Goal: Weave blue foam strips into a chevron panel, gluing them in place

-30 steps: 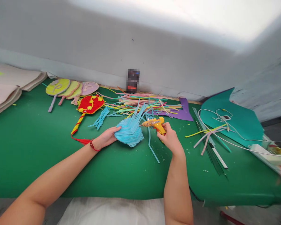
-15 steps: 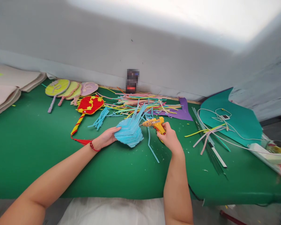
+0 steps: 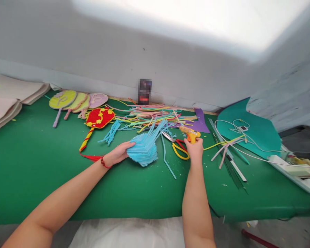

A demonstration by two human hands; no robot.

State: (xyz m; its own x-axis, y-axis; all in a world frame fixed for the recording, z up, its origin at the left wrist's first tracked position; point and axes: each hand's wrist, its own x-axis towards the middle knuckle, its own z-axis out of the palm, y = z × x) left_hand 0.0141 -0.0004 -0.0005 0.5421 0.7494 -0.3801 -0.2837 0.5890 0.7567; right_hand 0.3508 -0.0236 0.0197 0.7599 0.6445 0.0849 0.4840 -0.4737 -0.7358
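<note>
My left hand (image 3: 121,152) pinches the left edge of a light-blue fan piece (image 3: 143,150) built from rows of pipe cleaners, with loose ends sticking up at its top right. Gripped in my right hand (image 3: 194,148) is a yellow hot glue gun (image 3: 191,133), its nozzle pointing up and left, apart from the blue piece. Just left of that hand lie scissors (image 3: 181,151) with red and yellow handles. A bent blue pipe cleaner (image 3: 165,156) rests between the fan piece and the scissors. Cut blue pipe cleaners (image 3: 111,132) lie behind my left hand.
A red and yellow fan (image 3: 99,118) with a tassel lies left, near several pastel fans (image 3: 63,100). A pile of coloured pipe cleaners (image 3: 155,115) is at the back. On the right are a teal sheet (image 3: 260,127), a white cable (image 3: 258,155) and a tray (image 3: 294,175).
My right hand has moved the glue gun away from the blue piece, to the right, uncovering the scissors. My left hand still holds the piece in nearly the same place.
</note>
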